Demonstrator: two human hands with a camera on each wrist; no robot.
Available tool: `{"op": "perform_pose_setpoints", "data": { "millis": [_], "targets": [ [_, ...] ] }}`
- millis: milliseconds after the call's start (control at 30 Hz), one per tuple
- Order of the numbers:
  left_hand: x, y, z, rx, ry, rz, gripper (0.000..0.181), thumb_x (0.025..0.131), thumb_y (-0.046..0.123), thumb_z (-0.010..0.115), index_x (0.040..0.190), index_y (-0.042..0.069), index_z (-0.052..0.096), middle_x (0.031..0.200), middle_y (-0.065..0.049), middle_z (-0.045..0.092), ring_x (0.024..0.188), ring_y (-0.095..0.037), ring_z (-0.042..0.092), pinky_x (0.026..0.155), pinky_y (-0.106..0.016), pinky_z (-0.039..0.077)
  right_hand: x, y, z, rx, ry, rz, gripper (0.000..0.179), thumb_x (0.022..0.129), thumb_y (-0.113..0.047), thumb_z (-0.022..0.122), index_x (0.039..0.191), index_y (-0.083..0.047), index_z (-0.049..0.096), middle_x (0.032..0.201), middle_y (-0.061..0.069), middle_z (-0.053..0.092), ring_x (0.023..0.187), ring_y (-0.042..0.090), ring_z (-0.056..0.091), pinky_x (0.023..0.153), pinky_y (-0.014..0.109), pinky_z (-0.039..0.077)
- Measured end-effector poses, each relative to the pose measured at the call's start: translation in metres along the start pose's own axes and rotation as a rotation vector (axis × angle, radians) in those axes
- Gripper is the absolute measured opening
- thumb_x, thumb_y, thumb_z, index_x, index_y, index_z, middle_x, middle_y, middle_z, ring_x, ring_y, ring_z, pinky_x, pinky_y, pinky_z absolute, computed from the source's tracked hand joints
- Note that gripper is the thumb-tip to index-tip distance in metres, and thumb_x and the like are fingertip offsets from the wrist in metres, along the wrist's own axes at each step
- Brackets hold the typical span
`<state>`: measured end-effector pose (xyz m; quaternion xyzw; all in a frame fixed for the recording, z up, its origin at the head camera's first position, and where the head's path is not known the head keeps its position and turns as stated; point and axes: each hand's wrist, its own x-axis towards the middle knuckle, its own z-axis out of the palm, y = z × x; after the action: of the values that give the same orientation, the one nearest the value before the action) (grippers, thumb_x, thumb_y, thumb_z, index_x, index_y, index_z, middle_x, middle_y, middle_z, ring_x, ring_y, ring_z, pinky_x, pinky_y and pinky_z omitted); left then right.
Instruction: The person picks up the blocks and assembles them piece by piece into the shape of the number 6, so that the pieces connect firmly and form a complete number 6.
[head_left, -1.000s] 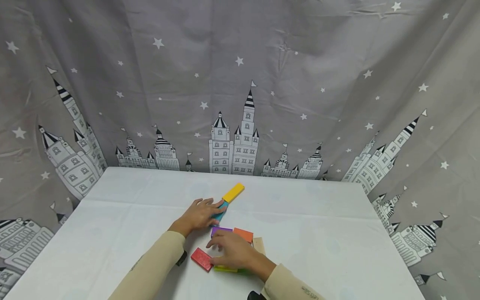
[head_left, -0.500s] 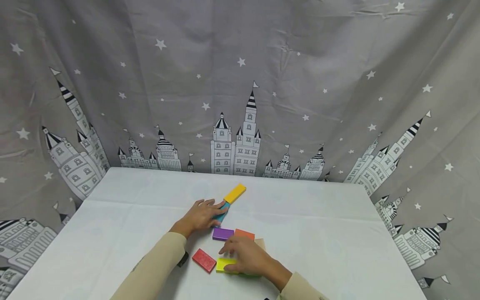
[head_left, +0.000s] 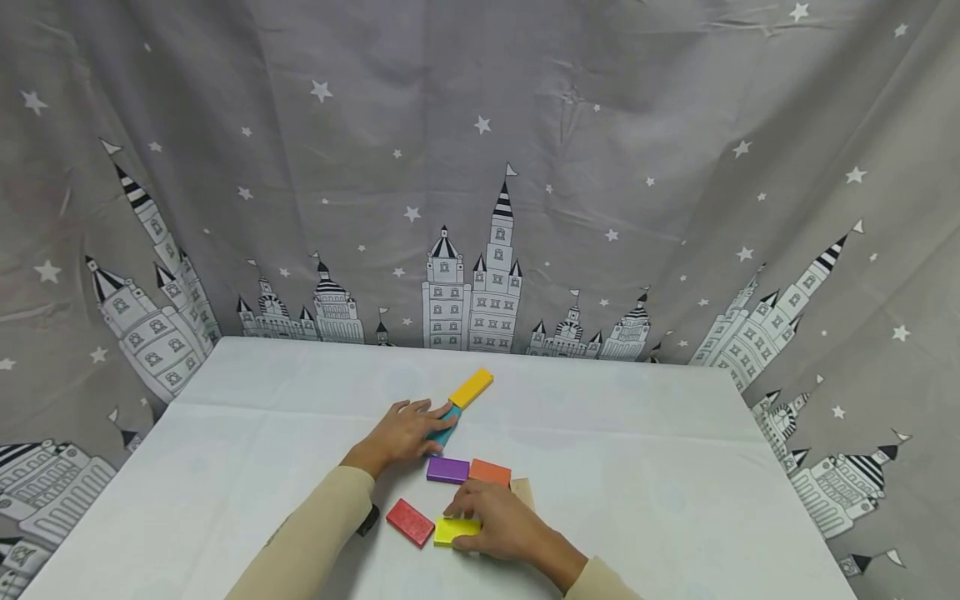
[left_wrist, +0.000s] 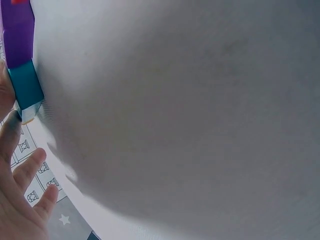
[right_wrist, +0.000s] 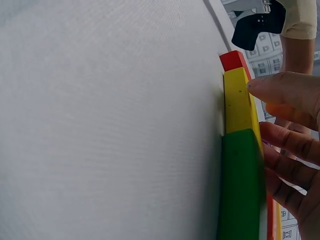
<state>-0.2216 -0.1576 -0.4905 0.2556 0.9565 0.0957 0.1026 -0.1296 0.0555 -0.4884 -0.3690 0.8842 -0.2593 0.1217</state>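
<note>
My left hand [head_left: 401, 431] pinches a blue block [head_left: 444, 433] between thumb and forefinger, the other fingers spread. An amber-yellow block [head_left: 472, 388] extends from its far end. Lower down, my right hand [head_left: 504, 518] holds a bright yellow block [head_left: 454, 529], thumb on the near side and fingertips across from it. In the right wrist view, a green block [right_wrist: 242, 185] sits end to end with that yellow one; the hand hides it in the head view. A red block [head_left: 410, 522] lies slanted at the yellow block's left end.
A purple block [head_left: 447, 470] and an orange block [head_left: 490, 472] lie side by side between the hands. A plain wooden block [head_left: 522, 492] shows partly behind the right hand. All rest on a white-covered table [head_left: 637, 467], with a grey castle-print curtain [head_left: 585, 125] behind.
My right hand has drawn right and off the red block, then closed in on the bright yellow block. The purple block has come into fuller view. My left hand stays at the blue block.
</note>
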Motion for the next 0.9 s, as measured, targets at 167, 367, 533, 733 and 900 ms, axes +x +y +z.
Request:
{"op": "perform_pose_setpoints", "data": {
  "millis": [167,367,533,733,900],
  "targets": [
    [0.0000,0.0013,-0.0009,-0.008,-0.014,-0.024,0.061,0.087,0.041,0.066,0.144,0.026,0.047,0.153,0.004,0.036,0.138,-0.035,0.034,0.112,-0.058,0.023,0.0001,0.0007,0.0031,-0.017,-0.004,-0.006,0.027,0.081,-0.026,0.079,0.105,-0.016,0.075,0.096,-0.015,0.061,0.084,-0.003,0.052,0.077,0.014,0.045],
    [-0.0005,0.0026,-0.0021,0.001,-0.011,-0.022,0.062,0.086,0.041,0.067,0.143,0.026,0.047,0.153,0.004,0.037,0.136,-0.035,0.036,0.111,-0.058,0.024,0.0018,-0.0009,0.0028,0.016,-0.031,0.039,0.029,0.080,-0.025,0.080,0.107,-0.014,0.075,0.093,-0.016,0.061,0.082,-0.004,0.050,0.076,0.014,0.045],
    [0.0002,0.0032,-0.0013,0.017,0.002,-0.007,0.061,0.086,0.040,0.067,0.143,0.026,0.048,0.152,0.003,0.038,0.135,-0.035,0.039,0.111,-0.058,0.024,0.0024,-0.0026,0.0017,0.059,-0.027,0.076,0.029,0.078,-0.022,0.081,0.105,-0.012,0.076,0.088,-0.016,0.061,0.078,-0.004,0.048,0.072,0.014,0.045],
    [0.0000,0.0044,-0.0018,0.056,-0.003,0.001,0.061,0.087,0.041,0.066,0.143,0.025,0.048,0.151,0.003,0.040,0.133,-0.033,0.041,0.111,-0.058,0.025,0.0029,-0.0011,0.0044,0.079,-0.015,0.069,0.029,0.078,-0.021,0.082,0.105,-0.012,0.076,0.085,-0.017,0.059,0.076,-0.005,0.048,0.070,0.012,0.043],
    [0.0013,0.0055,-0.0019,0.074,0.009,-0.013,0.061,0.086,0.042,0.067,0.142,0.027,0.049,0.151,0.005,0.041,0.133,-0.030,0.041,0.112,-0.055,0.024,0.0040,-0.0011,0.0041,0.090,-0.016,0.079,0.030,0.077,-0.020,0.083,0.104,-0.011,0.076,0.083,-0.017,0.059,0.075,-0.005,0.047,0.069,0.012,0.042]
  ]
}}
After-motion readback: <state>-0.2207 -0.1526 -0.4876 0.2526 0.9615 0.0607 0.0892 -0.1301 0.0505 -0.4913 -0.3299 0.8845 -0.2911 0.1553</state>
